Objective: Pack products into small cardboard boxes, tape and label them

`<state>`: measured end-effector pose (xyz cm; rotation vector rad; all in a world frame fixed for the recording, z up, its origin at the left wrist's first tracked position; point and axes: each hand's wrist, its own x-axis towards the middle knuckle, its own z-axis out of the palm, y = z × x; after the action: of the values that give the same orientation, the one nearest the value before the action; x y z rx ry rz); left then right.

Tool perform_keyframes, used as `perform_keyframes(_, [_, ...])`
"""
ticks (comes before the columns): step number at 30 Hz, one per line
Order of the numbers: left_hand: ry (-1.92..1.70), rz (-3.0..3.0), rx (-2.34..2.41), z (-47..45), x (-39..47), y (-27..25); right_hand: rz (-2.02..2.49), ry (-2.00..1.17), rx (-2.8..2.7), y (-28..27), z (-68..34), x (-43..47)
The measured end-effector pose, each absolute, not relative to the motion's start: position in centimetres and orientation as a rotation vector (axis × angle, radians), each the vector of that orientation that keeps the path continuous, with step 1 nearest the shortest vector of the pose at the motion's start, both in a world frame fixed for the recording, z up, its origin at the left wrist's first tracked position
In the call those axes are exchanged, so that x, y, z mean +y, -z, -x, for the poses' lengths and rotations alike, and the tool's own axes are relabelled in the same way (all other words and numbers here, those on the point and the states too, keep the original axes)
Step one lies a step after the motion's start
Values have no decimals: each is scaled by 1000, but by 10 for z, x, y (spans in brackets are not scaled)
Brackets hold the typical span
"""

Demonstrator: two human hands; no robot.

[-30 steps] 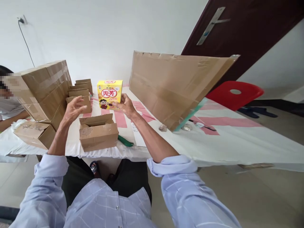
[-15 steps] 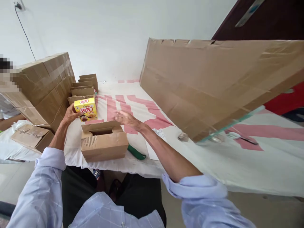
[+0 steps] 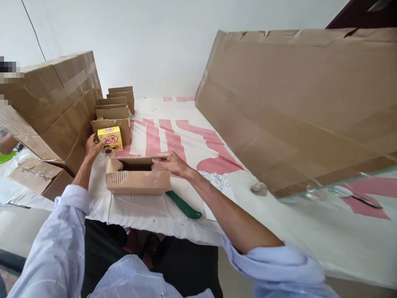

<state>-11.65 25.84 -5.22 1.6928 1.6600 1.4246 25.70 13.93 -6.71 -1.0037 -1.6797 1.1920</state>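
Note:
My left hand point(image 3: 93, 147) is closed on the left side of a small yellow snack box point(image 3: 110, 139) with red lettering, its thumb at the front corner. That box is upright at the front of a row of brown cartons. Nearer to me is an open-topped cardboard box point(image 3: 138, 183), longer than it is deep, with a dark inside whose contents I cannot see. My right hand point(image 3: 170, 164) grips the right end of this cardboard box, with some fingertips hidden at its rim. A green curved handle-like object point(image 3: 183, 204) lies just right of it.
Several open brown cartons point(image 3: 112, 111) line up along a stack of large taped boxes point(image 3: 66, 97). A closed carton point(image 3: 41, 176) is at left. A big cardboard panel point(image 3: 294, 111) leans at right. A printed sheet point(image 3: 217, 186) lies under my right forearm. Someone's arm point(image 3: 8, 144) shows far left.
My left hand has moved the yellow snack box lower, close before the carton row. My right hand has come onto the cardboard box's right end. The view has shifted right.

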Motion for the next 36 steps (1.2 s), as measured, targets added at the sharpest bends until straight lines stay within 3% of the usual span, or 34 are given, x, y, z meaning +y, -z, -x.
perform_keyframes(6, [-1768, -1570, 1728, 112, 128, 49, 1034, -1198, -1532, 54, -211, 202])
perform_keyframes(10, [-1401, -1726, 1666, 74, 87, 80, 1044, -1190, -1494, 49, -168, 225])
perform_keyframes(17, [-1057, -1671, 1835, 59, 162, 112, 1198, -880, -1606, 51, -212, 188])
perform_keyframes(27, [-1032, -1689, 1780, 73, 229, 119, 1712, -508, -1895, 148, -303, 7])
perform_keyframes(36, [-1076, -1726, 1594, 55, 283, 102, 1771, -127, -1860, 193, -292, -30])
